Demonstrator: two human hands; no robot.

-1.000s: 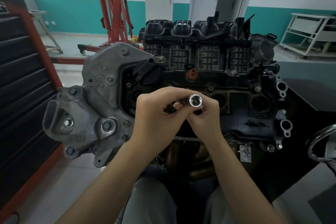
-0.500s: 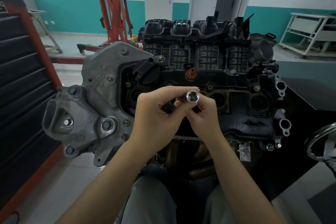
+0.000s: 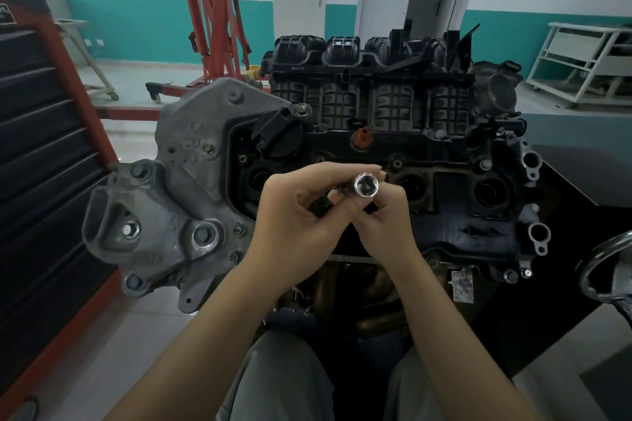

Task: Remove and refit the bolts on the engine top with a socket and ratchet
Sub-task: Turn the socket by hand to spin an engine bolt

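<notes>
Both hands are raised over the black engine top (image 3: 455,215). My left hand (image 3: 297,215) grips a dark ratchet handle (image 3: 319,206), most of it hidden in the fist. A shiny chrome socket (image 3: 366,185) sits on its end, its open mouth facing the camera. My right hand (image 3: 384,219) pinches the socket from below and the right with thumb and fingertips. Small bolts sit along the cover's rim, for instance one bolt (image 3: 397,163) just behind the socket and another bolt (image 3: 485,165) further right.
A grey cast bracket (image 3: 178,202) is bolted to the engine's left end. A black intake manifold (image 3: 376,92) rises behind the cover. A black and red tool cabinet (image 3: 37,181) stands left, a red engine crane (image 3: 213,17) behind, a chrome wheel (image 3: 605,270) at right.
The hands and socket have drifted slightly up and toward the engine; the socket's mouth stays turned to the camera. The grip looks the same.
</notes>
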